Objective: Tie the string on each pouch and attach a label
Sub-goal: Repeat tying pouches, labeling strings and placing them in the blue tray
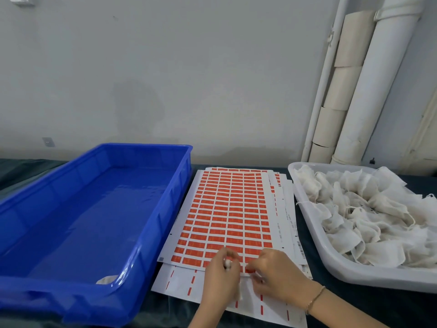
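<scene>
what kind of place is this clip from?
Probably a small hand-packing or labelling workbench: stacked sheets of orange labels, a white tray heaped with cloth pouches, and a blue crate alongside, against a bare wall with pipes.

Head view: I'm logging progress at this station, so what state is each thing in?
blue crate: nearly empty, one white item in the near corner
white tray: heaped with pouches
label sheet: lying flat, mostly full
left hand: grips a pouch
right hand: pinches a label
</scene>
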Tool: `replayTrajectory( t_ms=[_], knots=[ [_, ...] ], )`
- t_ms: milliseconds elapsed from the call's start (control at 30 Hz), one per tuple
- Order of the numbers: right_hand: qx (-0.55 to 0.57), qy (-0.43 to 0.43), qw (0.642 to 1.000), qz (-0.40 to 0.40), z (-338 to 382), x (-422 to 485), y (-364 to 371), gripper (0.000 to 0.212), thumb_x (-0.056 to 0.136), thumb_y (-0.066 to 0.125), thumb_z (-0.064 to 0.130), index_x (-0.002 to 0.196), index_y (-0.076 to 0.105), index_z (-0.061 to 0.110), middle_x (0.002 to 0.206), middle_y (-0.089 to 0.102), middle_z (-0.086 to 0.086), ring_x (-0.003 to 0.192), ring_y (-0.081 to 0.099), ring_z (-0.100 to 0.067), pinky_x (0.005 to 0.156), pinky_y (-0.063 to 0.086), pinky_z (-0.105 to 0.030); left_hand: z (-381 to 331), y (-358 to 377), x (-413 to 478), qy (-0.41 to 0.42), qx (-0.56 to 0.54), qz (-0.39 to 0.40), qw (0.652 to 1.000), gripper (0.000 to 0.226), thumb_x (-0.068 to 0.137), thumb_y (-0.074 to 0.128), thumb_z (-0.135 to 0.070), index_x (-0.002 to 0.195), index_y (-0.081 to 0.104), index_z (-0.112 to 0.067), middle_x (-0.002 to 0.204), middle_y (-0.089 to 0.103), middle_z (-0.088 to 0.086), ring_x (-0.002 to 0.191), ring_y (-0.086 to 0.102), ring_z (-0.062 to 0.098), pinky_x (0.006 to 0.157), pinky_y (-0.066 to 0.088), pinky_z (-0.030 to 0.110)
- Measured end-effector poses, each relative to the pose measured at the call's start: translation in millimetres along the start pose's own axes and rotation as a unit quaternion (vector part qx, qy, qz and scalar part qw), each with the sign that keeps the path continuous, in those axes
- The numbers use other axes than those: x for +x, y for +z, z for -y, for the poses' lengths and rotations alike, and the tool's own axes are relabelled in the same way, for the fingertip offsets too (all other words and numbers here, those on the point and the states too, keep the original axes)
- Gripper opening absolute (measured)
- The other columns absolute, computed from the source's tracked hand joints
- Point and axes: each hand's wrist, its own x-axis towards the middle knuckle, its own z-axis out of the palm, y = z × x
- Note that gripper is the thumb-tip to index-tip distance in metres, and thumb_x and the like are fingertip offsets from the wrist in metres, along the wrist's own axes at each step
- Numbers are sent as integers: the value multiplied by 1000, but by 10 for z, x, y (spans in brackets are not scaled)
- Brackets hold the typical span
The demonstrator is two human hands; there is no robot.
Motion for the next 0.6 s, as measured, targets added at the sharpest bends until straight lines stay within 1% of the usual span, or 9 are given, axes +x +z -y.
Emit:
replayTrajectory(
  t_ms=[67,133,200,267,333,400,467,533,600],
  knots=[
    [13,-2,999,-32,9,-35,-2,28,91,53,37,111,66,24,112,67,13,93,60,-3,86,34,-4,71,14,-88,-16,-31,18,999,11,90,60,-23,80,64,-25,86,66,-12,84,61,6,65,46,11],
    [38,7,997,-60,2,-54,4,28,90,54,41,105,69,22,106,69,13,90,62,-2,86,43,-8,110,20,-164,-49,-69,42,996,11,84,66,-23,75,70,-19,83,68,-7,86,61,10,70,46,17],
    [63,21,994,-91,21,-69,6,26,89,60,41,102,72,23,103,71,14,89,64,0,86,45,-8,95,17,-201,-81,-93,71,990,13,82,68,-23,74,73,-13,76,66,-2,80,60,11,67,45,19],
    [68,19,989,-132,52,-70,-10,18,83,72,33,97,74,22,95,73,12,83,67,-1,83,48,-8,41,6,-197,-90,-112,83,986,18,83,67,-20,69,73,-12,63,64,-3,70,60,9,62,44,16],
    [72,8,984,-162,91,-70,-50,19,75,80,23,93,75,21,88,74,10,78,69,-2,78,51,-10,-4,19,-180,-90,-125,78,985,22,87,63,-19,67,70,-12,58,61,-2,64,57,8,57,43,14],
    [72,-2,979,-189,109,-75,-80,21,74,81,20,95,75,19,89,74,9,80,69,-2,77,54,-15,-63,51,-179,-101,-169,73,978,20,91,62,-19,78,70,-6,63,61,3,61,57,10,52,45,13],
    [84,4,975,-206,130,-90,-103,22,77,77,24,99,75,19,94,74,8,87,68,-2,82,53,-16,-113,88,-186,-112,-236,59,963,17,91,63,-21,86,71,-7,71,68,3,67,62,12,52,48,13],
    [110,22,970,-214,153,-106,-117,26,80,72,30,104,74,20,100,73,9,93,66,-1,87,51,-16,-125,126,-176,-110,-266,38,957,16,89,65,-25,82,73,-13,69,71,-1,72,64,13,56,49,16],
    [140,35,967,-208,164,-119,-136,29,82,66,35,107,73,23,103,70,14,98,62,3,92,47,-14,-118,157,-160,-104,-257,19,961,20,88,66,-29,73,73,-17,64,69,0,69,61,15,59,49,19]
  ],
)
